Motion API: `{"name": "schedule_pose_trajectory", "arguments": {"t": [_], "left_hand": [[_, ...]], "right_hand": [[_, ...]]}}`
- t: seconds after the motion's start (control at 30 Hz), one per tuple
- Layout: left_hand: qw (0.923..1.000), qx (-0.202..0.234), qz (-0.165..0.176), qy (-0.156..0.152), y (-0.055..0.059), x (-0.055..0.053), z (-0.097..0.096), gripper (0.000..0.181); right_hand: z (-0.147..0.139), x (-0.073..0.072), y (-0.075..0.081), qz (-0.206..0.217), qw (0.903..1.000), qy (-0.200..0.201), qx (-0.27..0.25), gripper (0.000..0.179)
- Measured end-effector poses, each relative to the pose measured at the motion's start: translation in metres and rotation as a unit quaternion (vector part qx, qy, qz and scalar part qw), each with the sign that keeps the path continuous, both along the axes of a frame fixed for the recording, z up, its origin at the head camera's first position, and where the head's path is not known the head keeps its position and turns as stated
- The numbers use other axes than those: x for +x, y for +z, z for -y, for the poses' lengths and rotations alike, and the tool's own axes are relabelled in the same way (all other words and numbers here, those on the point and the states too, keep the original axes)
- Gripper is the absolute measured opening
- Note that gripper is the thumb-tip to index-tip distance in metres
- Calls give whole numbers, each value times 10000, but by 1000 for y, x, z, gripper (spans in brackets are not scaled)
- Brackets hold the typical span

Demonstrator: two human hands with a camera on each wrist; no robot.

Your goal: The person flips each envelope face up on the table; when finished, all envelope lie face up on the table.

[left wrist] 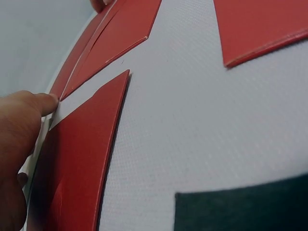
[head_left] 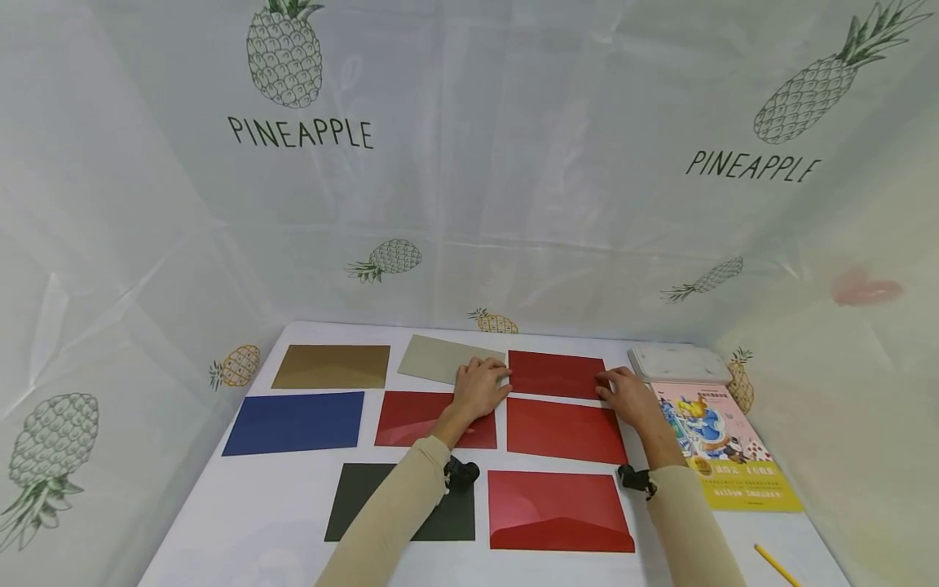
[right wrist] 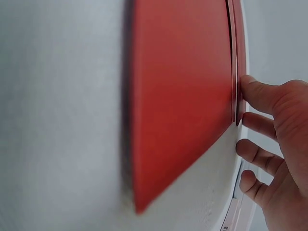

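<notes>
At the back of the table lies a red envelope (head_left: pixel 556 375) with a hand at each side. My left hand (head_left: pixel 480 387) touches its left edge; in the left wrist view the thumb (left wrist: pixel 47 103) meets the lower corner. My right hand (head_left: pixel 632 398) has thumb and fingertips at the right edge, the fingers spread apart in the right wrist view. Directly in front lies a second red envelope (head_left: pixel 563 430), and nearer still a red envelope with a visible flap (head_left: pixel 561 509). Another red envelope (head_left: pixel 433 416) lies partly under the left forearm. Behind the left hand is a tilted beige envelope (head_left: pixel 440 357).
On the left lie a gold envelope (head_left: pixel 330 367) and a blue one (head_left: pixel 293 424). The left sleeve covers part of a dark green envelope (head_left: pixel 359 497). At right are a white box (head_left: pixel 678 364), a colourful book (head_left: pixel 722 444) and a yellow pencil (head_left: pixel 776 564). Curtains surround the table.
</notes>
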State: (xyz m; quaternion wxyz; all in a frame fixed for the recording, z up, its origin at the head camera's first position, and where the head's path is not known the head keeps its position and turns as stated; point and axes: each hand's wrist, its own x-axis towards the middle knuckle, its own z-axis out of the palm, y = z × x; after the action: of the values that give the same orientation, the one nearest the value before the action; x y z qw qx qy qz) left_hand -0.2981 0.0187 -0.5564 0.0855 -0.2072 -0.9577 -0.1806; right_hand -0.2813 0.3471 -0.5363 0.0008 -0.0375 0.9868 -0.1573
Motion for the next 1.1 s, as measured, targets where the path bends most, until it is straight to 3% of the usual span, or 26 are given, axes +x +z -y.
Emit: {"name": "schedule_pose_trajectory", "arguments": {"t": [0.4,0.7,0.87,1.1], "left_hand": [[9999,-64,-112,75,-1,3,-5,34],[9996,233,-139,-22,2,5,-6,33],[9971,711,-262,-49,10,1,4,29],[9940,1062,-134,216,15,-3,36,30]], "right_hand": [[-1,4,-1,-6,10000,-52,-77,43],[14,6,9,-634,9964,28,569,38],[45,-5,18,-765,9962,231,352,37],[111,-25,24,-119,9943,970,-428,42]]}}
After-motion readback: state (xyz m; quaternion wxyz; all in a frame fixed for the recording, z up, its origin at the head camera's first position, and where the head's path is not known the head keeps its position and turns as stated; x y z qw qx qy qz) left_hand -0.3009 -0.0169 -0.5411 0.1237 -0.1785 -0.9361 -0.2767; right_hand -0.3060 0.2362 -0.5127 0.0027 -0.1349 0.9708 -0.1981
